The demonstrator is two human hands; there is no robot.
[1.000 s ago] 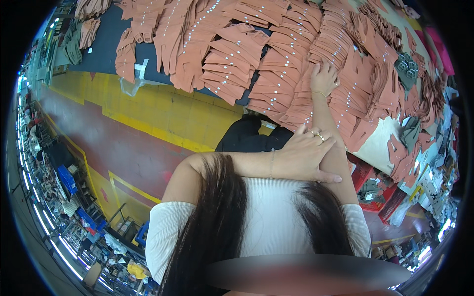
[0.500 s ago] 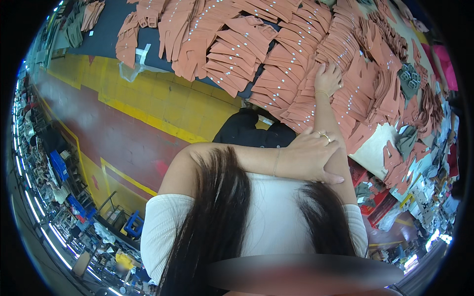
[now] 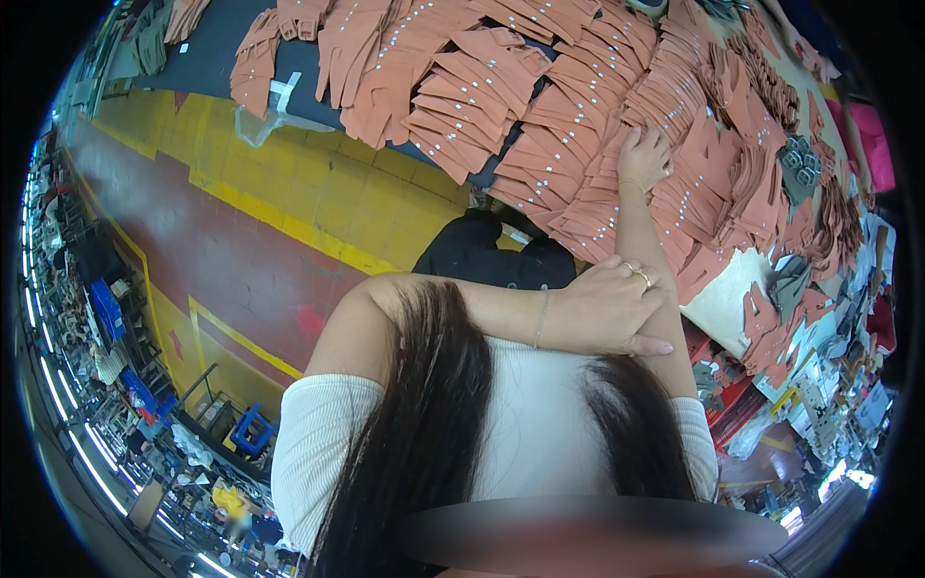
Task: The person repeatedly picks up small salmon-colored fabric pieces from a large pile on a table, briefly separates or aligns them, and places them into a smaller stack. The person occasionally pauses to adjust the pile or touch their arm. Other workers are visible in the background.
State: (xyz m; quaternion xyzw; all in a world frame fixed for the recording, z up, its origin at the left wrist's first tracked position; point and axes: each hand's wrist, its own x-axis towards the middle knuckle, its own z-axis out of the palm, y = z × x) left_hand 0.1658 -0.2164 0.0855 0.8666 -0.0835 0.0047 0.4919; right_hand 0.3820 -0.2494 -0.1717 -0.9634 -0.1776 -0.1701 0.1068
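Note:
My left arm crosses my body, and my left hand (image 3: 617, 306) is closed round my right forearm (image 3: 647, 241), a ring on one finger. Stretched forward over the table, my right hand (image 3: 646, 157) rests on a row of overlapping coral cut fabric pieces (image 3: 617, 188). Its fingers lie loosely on top and grip nothing that I can see. Small white stickers dot the pieces, which are fanned out in several rows (image 3: 472, 96) to the left and stacked thickly to the right (image 3: 752, 178).
Dark green pieces (image 3: 800, 166) lie among the coral ones at the right. Clear plastic with white tape (image 3: 279, 104) hangs off the dark table edge (image 3: 207, 63). Black trousers (image 3: 491, 252) show below the table. Blue chairs (image 3: 252, 429) stand at lower left, beyond the red and yellow floor (image 3: 241, 217).
The whole view has shifted slightly. My left hand stays on my right forearm, and my right hand stays on the coral pieces.

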